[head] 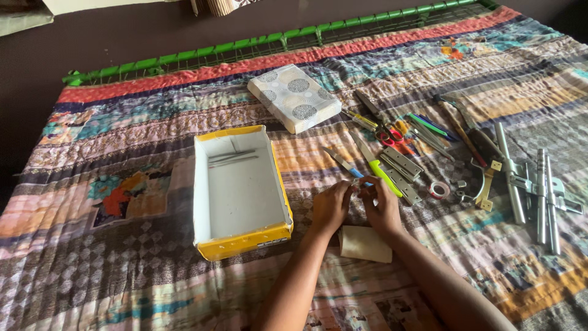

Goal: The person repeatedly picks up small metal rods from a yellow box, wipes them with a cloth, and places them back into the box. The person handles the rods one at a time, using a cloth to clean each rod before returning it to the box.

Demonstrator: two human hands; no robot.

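My left hand (329, 207) and my right hand (381, 207) meet over the quilt, pinching a small metal piece (355, 182) between their fingertips; what it is I cannot tell. Left of my hands stands an open yellow box (242, 244) with a white inside and a few thin metal rods (233, 158) at its far end. A folded tan paper (365, 244) lies under my wrists. Just beyond my fingers lie a blue-handled tool (343, 163) and a green-handled knife (376, 167).
A patterned white box lid (294, 97) lies further back. To the right are metal hinges (401, 171), red scissors (387, 136), a tape roll (438, 190), screwdrivers, pens and long metal bolts (542, 190). A green metal frame (257, 44) edges the quilt.
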